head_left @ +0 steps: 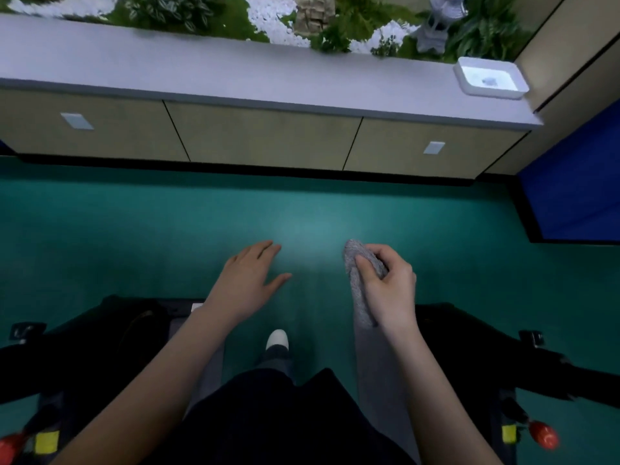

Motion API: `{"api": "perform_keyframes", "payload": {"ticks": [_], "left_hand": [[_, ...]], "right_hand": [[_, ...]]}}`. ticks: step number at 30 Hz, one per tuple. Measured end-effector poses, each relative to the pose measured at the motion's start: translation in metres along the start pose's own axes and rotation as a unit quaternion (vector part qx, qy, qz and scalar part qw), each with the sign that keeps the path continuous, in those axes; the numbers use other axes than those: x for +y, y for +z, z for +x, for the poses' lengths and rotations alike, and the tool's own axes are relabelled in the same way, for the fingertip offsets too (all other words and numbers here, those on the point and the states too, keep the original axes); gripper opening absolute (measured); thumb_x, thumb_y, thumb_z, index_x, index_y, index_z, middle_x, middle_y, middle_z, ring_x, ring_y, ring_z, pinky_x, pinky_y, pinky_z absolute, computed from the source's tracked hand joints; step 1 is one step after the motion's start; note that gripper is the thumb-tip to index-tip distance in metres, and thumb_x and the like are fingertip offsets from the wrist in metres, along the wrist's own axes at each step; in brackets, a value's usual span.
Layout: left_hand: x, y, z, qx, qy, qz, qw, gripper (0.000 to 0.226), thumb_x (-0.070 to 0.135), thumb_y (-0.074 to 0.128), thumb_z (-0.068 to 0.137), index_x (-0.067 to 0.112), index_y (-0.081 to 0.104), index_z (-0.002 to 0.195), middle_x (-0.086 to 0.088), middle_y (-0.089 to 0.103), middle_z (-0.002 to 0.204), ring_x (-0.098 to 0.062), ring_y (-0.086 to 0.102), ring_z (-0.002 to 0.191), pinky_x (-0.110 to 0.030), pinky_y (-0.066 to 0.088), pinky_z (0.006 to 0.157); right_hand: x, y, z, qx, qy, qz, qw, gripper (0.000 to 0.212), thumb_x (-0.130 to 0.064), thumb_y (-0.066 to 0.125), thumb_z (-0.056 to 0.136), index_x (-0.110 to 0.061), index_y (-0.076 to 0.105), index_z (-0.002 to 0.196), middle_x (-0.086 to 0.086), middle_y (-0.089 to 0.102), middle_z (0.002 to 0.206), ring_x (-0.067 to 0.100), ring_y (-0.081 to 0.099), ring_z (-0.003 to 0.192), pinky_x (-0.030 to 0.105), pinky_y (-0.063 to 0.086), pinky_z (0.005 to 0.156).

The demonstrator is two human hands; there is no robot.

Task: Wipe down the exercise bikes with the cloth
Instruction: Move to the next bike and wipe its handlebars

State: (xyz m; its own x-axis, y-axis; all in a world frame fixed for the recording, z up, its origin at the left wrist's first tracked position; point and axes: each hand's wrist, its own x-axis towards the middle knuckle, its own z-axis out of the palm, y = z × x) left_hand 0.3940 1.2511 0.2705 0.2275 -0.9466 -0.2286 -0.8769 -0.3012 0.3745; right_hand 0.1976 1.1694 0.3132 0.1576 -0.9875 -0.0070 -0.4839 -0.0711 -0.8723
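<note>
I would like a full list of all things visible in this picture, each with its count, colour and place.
exercise bikes: two, black with red and yellow parts, low left and low right
floor: one, teal, middle
blue panel: one, right edge
cabinet: one row, beige fronts, behind the floor
ledge: one, pale grey, on top of the cabinet
tray: one, white, right end of the ledge
plants: several, green, with white pebbles, behind the ledge
statue: one, grey, among the plants
cloth: one, grey, hanging from the right hand
shoe: one, white, bottom middle
left hand: open, empty, above the floor
right hand: closed on the cloth
</note>
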Motion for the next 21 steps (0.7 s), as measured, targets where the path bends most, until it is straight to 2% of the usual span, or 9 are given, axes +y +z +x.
{"api": "perform_keyframes", "payload": {"ticks": [2,5,8,11,17,21], "left_hand": [[-0.007,-0.008,0.023,-0.004,0.002,0.003,1.0,0.064,0.051,0.045,0.093,0.017,0.032,0.145,-0.003,0.031,0.152,-0.022,0.031,0.138,-0.038,0.028,0.11],[-0.017,-0.019,0.05,0.004,-0.007,0.013,1.0,0.064,0.051,0.045,0.093,0.017,0.031,0.145,-0.003,0.029,0.153,-0.022,0.031,0.138,-0.038,0.028,0.109],[-0.028,-0.029,0.067,0.01,-0.039,-0.01,0.999,0.063,0.049,0.047,0.093,0.015,0.032,0.145,-0.004,0.031,0.152,-0.023,0.032,0.138,-0.039,0.029,0.109],[-0.041,-0.034,0.079,0.009,-0.078,-0.037,0.996,0.063,0.047,0.049,0.093,0.014,0.034,0.144,-0.006,0.033,0.15,-0.026,0.035,0.135,-0.041,0.03,0.11],[-0.059,-0.041,0.103,0.039,-0.195,-0.089,0.976,0.063,0.045,0.053,0.091,0.013,0.036,0.143,-0.006,0.038,0.147,-0.026,0.038,0.133,-0.043,0.034,0.106],[-0.054,-0.048,0.138,0.082,-0.252,-0.119,0.957,0.064,0.042,0.056,0.091,0.009,0.038,0.142,-0.008,0.041,0.145,-0.026,0.039,0.132,-0.04,0.033,0.108]], "right_hand": [[-0.008,0.01,0.025,-0.01,-0.005,-0.006,1.0,0.012,-0.005,0.065,0.084,-0.017,0.066,0.083,-0.019,0.061,0.073,-0.015,0.054,0.066,-0.002,0.034,0.063],[-0.014,0.023,0.057,-0.026,-0.01,-0.02,0.999,0.008,-0.008,0.065,0.084,-0.014,0.068,0.088,-0.013,0.063,0.076,-0.003,0.055,0.069,-0.002,0.036,0.065],[-0.02,0.036,0.085,-0.053,-0.015,-0.025,0.998,0.008,-0.008,0.065,0.085,-0.013,0.069,0.09,-0.012,0.063,0.078,-0.005,0.055,0.067,-0.002,0.035,0.065],[-0.024,0.051,0.115,-0.089,-0.026,-0.026,0.995,0.008,-0.008,0.065,0.085,-0.014,0.069,0.09,-0.01,0.064,0.08,0.002,0.057,0.072,-0.002,0.035,0.066],[-0.028,0.086,0.18,-0.174,-0.052,-0.009,0.983,0.018,-0.005,0.064,0.084,-0.023,0.064,0.084,-0.017,0.064,0.078,-0.014,0.056,0.071,0.001,0.038,0.067],[-0.035,0.101,0.236,-0.234,-0.079,0.011,0.969,0.019,-0.003,0.063,0.084,-0.021,0.065,0.085,-0.019,0.064,0.08,-0.016,0.056,0.072,-0.001,0.036,0.067]]}}
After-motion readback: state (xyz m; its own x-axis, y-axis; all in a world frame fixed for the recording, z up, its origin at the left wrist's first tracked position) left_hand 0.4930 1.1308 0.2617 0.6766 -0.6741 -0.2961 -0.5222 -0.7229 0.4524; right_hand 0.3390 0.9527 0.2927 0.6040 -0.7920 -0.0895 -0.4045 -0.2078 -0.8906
